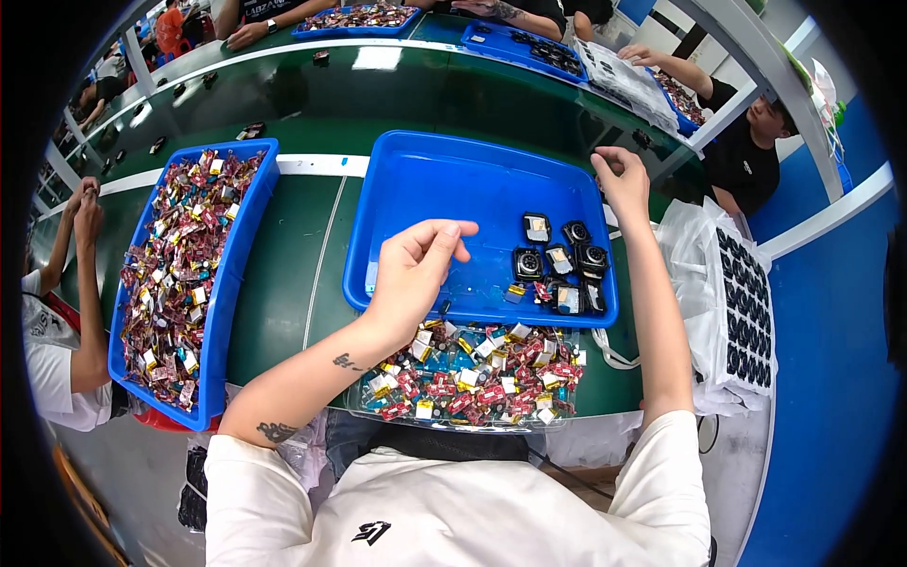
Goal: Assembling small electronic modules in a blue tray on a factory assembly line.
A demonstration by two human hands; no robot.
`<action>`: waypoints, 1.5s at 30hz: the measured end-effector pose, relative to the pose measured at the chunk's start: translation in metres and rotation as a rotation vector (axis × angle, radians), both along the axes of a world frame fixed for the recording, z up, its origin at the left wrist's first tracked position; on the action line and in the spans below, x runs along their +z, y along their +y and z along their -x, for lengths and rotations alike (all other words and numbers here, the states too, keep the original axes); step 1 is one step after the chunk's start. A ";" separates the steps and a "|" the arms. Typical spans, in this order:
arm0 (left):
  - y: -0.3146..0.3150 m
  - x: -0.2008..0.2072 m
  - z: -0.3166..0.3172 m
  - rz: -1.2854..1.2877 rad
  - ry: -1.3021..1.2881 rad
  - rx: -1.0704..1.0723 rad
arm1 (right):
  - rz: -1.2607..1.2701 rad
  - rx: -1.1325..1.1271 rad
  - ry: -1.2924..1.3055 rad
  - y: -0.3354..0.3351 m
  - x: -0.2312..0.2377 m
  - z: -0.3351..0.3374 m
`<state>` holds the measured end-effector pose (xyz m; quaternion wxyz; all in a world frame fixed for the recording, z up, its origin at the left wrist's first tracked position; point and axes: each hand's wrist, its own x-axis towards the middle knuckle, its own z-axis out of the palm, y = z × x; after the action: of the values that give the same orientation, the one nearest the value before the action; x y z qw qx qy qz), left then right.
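Green table (pixel 302 255) carries a blue tray (pixel 453 189) holding a cluster of small black camera modules (pixel 559 265) at its right side. Just before it lies a clear tray of red and gold components (pixel 477 373). Left hand (pixel 413 266) hovers over the blue tray's near edge, fingertips pinched, contents unclear. Right hand (pixel 622 180), loosely clenched, rests at the tray's far right corner.

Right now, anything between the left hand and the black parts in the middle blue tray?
Nothing visible. The left hand hovers over the blue tray, and only bare tray floor lies between it and the black parts clustered at the tray's right side. The right hand is beyond the tray's far right rim.
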<state>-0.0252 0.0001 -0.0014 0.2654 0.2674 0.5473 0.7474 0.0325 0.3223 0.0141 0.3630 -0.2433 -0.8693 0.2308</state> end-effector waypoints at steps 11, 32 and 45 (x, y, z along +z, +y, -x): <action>0.002 0.005 -0.001 -0.153 -0.168 0.071 | -0.238 0.867 -0.238 -0.203 0.002 -0.049; 0.001 0.003 -0.016 -0.036 0.315 -0.072 | 1.086 0.713 0.236 -0.168 -0.008 -0.068; 0.002 -0.006 -0.010 -0.114 0.418 -0.192 | 1.039 0.658 0.287 -0.170 -0.010 -0.068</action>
<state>-0.0153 0.0019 -0.0073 0.2007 0.4817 0.5194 0.6767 0.1009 0.1524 0.0037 0.2203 -0.0743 -0.6157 0.7529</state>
